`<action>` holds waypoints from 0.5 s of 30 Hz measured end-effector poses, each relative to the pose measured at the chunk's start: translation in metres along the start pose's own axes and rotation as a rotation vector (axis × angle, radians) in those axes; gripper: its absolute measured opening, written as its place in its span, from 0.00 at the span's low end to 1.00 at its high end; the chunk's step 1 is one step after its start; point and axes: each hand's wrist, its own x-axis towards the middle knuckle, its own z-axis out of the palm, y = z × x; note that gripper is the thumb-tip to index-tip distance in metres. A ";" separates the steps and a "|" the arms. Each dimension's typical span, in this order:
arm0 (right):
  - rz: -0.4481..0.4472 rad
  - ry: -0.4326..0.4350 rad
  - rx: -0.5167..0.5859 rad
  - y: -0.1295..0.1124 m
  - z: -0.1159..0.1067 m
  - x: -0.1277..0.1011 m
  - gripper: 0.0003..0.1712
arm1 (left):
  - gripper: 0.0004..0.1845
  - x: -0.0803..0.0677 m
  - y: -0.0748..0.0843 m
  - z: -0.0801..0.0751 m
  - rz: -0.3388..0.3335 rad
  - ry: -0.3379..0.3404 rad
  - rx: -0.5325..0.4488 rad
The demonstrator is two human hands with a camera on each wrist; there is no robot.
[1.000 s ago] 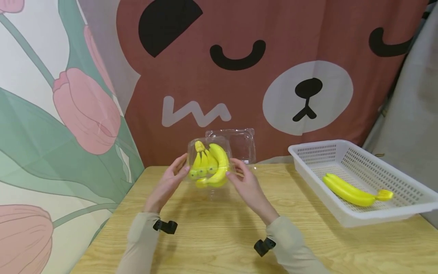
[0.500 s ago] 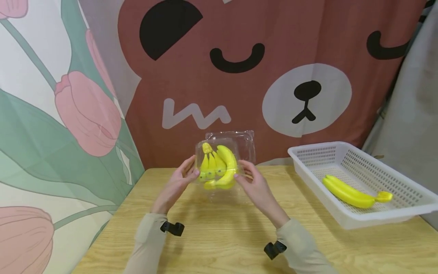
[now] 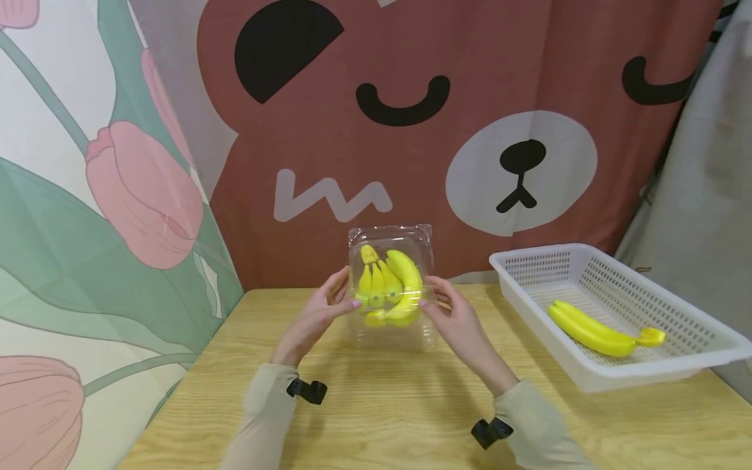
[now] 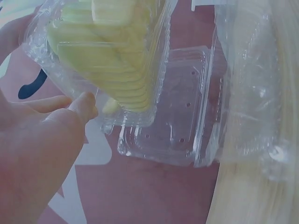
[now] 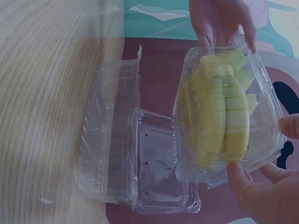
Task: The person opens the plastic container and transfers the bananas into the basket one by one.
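- The bear curtain (image 3: 411, 130) fills the back wall, with the tulip curtain (image 3: 88, 196) to my left; both sit a touch further left in the head view than a second ago.
- The wooden surface (image 3: 382, 405) runs under my arms.
- The white basket (image 3: 611, 378) is on the surface at my right, with a loose banana (image 3: 590, 328) lying in it, unmoved.
- The clear clamshell box (image 3: 392, 287) with the banana bunch (image 3: 390, 287) inside is up off the surface at mid-table; it has drifted right since a second ago and now overlaps the empty clear box (image 4: 180, 112) standing open behind it.
- My left hand (image 3: 320, 313) pinches the box's left edge, fingers curled on the plastic; it has slid right along with the box.
- My right hand (image 3: 461, 320) clamps the right edge the same way, thumb and fingertips on the rim.
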 end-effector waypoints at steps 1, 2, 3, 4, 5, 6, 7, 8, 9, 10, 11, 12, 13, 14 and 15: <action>0.001 0.001 -0.001 0.000 -0.001 -0.001 0.30 | 0.50 0.001 0.000 0.001 0.006 -0.005 -0.003; 0.000 0.002 0.001 0.000 -0.003 -0.001 0.30 | 0.50 0.002 0.000 0.003 0.009 -0.008 -0.006; -0.002 0.003 0.000 0.000 -0.004 -0.002 0.30 | 0.50 0.002 0.001 0.004 0.013 -0.010 -0.013; -0.004 0.008 0.001 0.000 -0.006 -0.002 0.29 | 0.50 0.003 0.001 0.006 0.016 -0.014 -0.016; -0.006 0.014 0.001 0.000 -0.008 -0.003 0.29 | 0.50 0.004 0.001 0.008 0.016 -0.017 -0.020; -0.006 0.018 0.001 0.001 -0.009 -0.003 0.29 | 0.49 0.005 0.001 0.010 0.018 -0.020 -0.023; -0.008 0.022 0.001 0.001 -0.011 -0.004 0.28 | 0.49 0.006 0.001 0.012 0.021 -0.024 -0.026; -0.010 0.026 0.000 0.002 -0.013 -0.004 0.28 | 0.49 0.007 0.001 0.014 0.018 -0.026 -0.027; -0.010 0.030 -0.003 0.002 -0.015 -0.004 0.28 | 0.49 0.008 0.001 0.016 0.016 -0.026 -0.024; -0.011 0.033 -0.007 0.003 -0.017 -0.005 0.27 | 0.50 0.009 0.001 0.018 0.012 -0.027 -0.022; -0.014 0.036 -0.014 0.003 -0.019 -0.005 0.27 | 0.50 0.010 0.000 0.019 0.009 -0.028 -0.019; -0.016 0.040 -0.020 0.004 -0.021 -0.005 0.26 | 0.50 0.011 0.000 0.021 0.008 -0.029 -0.016; -0.017 0.045 -0.025 0.004 -0.023 -0.005 0.26 | 0.50 0.011 0.000 0.023 0.008 -0.029 -0.013; -0.018 0.053 -0.030 0.005 -0.025 -0.005 0.25 | 0.50 0.012 0.000 0.025 0.006 -0.030 -0.009; -0.018 0.058 -0.033 0.005 -0.026 -0.006 0.25 | 0.50 0.012 -0.001 0.027 0.007 -0.031 -0.005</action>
